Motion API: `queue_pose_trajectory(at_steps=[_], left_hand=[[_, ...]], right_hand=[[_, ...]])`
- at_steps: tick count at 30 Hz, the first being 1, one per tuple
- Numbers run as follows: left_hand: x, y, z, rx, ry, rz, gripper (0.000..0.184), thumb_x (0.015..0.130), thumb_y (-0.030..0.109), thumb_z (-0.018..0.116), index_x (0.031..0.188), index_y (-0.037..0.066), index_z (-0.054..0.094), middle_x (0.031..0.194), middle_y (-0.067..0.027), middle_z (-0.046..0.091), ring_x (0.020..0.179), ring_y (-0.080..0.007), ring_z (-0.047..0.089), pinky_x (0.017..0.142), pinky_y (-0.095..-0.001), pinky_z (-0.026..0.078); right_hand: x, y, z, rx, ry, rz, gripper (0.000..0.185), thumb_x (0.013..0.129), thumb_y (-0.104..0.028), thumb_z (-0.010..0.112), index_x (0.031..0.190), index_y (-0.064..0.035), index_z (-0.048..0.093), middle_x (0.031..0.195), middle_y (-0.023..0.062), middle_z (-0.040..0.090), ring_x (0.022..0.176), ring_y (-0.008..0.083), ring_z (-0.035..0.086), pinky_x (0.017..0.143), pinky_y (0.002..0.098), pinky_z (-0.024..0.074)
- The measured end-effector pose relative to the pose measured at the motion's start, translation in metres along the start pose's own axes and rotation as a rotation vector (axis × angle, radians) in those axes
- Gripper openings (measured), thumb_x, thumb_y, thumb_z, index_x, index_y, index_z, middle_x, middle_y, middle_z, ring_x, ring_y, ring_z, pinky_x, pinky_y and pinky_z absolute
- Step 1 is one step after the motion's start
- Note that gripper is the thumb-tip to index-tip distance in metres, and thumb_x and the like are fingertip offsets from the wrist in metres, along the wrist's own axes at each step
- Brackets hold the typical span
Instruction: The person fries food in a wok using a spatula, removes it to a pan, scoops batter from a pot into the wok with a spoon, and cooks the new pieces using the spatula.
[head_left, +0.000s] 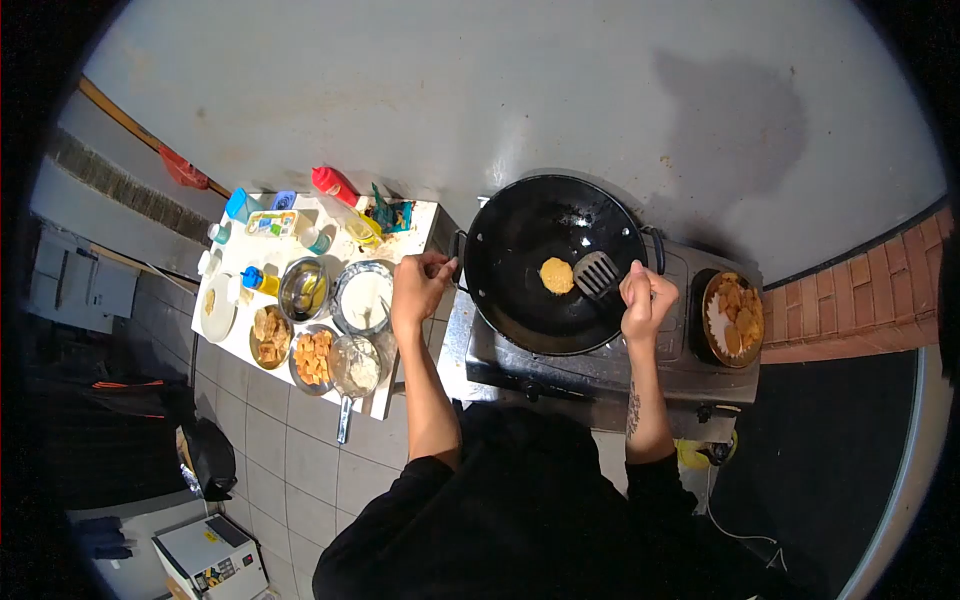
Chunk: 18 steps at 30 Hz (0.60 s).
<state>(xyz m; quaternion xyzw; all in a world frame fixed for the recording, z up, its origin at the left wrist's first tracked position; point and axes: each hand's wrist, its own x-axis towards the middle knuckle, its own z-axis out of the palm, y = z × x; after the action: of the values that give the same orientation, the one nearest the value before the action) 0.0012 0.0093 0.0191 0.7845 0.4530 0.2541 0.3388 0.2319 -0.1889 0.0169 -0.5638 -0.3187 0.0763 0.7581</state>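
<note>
Your right hand [648, 298], in the head view, was wrapped around the grip of a slotted spatula [597, 275], most of whose grip lay hidden behind your fingers; the spatula's head sat inside a black wok [520, 230], just beside a round golden patty [557, 275], and whether the two touched you could not tell; the patty lay flat near the middle of the wok, a little toward the spatula's side. Your left hand [422, 283] was at the wok's left handle, thumb and fingers pinching it at its outer side; the wok stood on a metal stove [500, 362], and on that same stove, to the right of your right hand, stood a bowl [733, 318] of golden fried pieces with something white among them.

To your left was a white table [425, 215]; nearest your left hand stood a bowl of white mixture [365, 300], with an empty-looking metal bowl [303, 289] beside it; toward the near edge were a bowl of orange chunks [313, 358] and a long-handled utensil [354, 366] with pale contents, its handle reaching past the edge; a yellow bottle [261, 281] with a blue cap and a white plate [217, 307] lay farther left.
</note>
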Motion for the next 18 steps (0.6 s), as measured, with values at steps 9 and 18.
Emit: queue_pose_trajectory(at_steps=[9,18], left_hand=[[0.001,-0.004,0.002,-0.031,-0.001,-0.021,0.021,0.081,0.016,0.072,0.085,-0.004,0.069,0.058,-0.0106,0.061,0.051,-0.0135,0.054,0.052,-0.0307,0.044],[-0.001,0.004,0.000,-0.021,0.003,-0.041,0.023,0.082,0.016,0.072,0.086,-0.006,0.069,0.058,-0.0095,0.061,0.051,-0.0131,0.054,0.051,-0.0305,0.043]], right_hand=[[0.019,-0.036,-0.007,-0.224,-0.292,-0.040,0.038,0.087,-0.007,0.054,0.054,0.0006,0.038,0.047,0.0046,0.032,0.041,0.0107,0.032,0.045,0.0329,0.0237],[0.020,-0.035,0.008,-0.329,-0.452,-0.356,0.040,0.090,-0.006,0.052,0.052,-0.0009,0.042,0.048,0.0029,0.042,0.039,0.0115,0.033,0.043,0.0295,0.0245]])
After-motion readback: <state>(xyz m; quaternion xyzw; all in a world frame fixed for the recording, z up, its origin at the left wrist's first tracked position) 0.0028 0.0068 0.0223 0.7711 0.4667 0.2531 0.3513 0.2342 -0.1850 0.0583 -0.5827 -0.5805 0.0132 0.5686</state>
